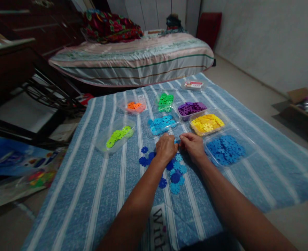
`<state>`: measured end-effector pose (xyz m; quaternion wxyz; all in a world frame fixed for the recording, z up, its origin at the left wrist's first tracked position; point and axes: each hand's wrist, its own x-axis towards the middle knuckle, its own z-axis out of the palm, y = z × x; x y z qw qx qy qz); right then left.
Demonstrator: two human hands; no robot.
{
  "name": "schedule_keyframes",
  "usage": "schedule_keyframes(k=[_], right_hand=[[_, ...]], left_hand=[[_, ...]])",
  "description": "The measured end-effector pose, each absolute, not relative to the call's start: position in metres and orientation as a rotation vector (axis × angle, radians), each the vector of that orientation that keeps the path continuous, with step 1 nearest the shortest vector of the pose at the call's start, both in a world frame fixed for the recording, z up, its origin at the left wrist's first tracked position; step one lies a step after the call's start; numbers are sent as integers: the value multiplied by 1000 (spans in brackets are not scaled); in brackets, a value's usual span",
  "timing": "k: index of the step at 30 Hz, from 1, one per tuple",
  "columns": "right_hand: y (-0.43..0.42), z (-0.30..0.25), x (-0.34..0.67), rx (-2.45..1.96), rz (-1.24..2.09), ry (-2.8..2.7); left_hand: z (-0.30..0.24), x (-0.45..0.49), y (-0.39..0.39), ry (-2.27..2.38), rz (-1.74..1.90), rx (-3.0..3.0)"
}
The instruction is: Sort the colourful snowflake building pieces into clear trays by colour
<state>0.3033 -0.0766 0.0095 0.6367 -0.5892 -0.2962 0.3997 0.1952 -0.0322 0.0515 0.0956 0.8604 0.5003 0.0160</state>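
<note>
Over the middle of the striped cloth, my left hand [166, 148] and my right hand [193, 145] meet, fingers pinched together. A small light-blue flower-shaped plastic piece [177, 142] shows between the fingertips of both hands, mostly covered by them. Loose pieces lie below and around my left hand: dark-blue flower pieces [162, 182] and light-blue flower pieces [175, 188], some overlapping. Just beyond my hands stands a clear tub of light-blue pieces [160, 124]. Beside my right forearm is a clear tub of mid-blue pieces [225, 150].
Further clear tubs hold yellow [207, 123], purple [191, 108], green [166, 101], orange [135, 106] and lime pieces [120, 136]. A lidded box with a red label [193, 84] sits at the far edge. Beyond is a bed [133, 66]; a cardboard box [304, 108] stands right.
</note>
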Motion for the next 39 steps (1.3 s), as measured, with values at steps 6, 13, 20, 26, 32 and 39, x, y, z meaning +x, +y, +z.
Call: schedule_keyframes(k=[6, 13, 20, 26, 32, 39], right_hand=[[-76, 9, 302, -1332, 915, -663], [-77, 11, 303, -1344, 914, -661], [-77, 9, 303, -1358, 920, -669], [-77, 11, 302, -1356, 932, -640], [-77, 13, 301, -1343, 915, -618], [-78, 13, 301, -1358, 926, -631]], left_hand=[[49, 195, -30, 1479, 95, 2449], [52, 184, -35, 1393, 243, 2351], [79, 176, -15, 1317, 694, 2282], [94, 170, -6, 1417, 926, 2265], [74, 167, -44, 1114, 177, 2368], [59, 171, -68, 1171, 2, 2474]])
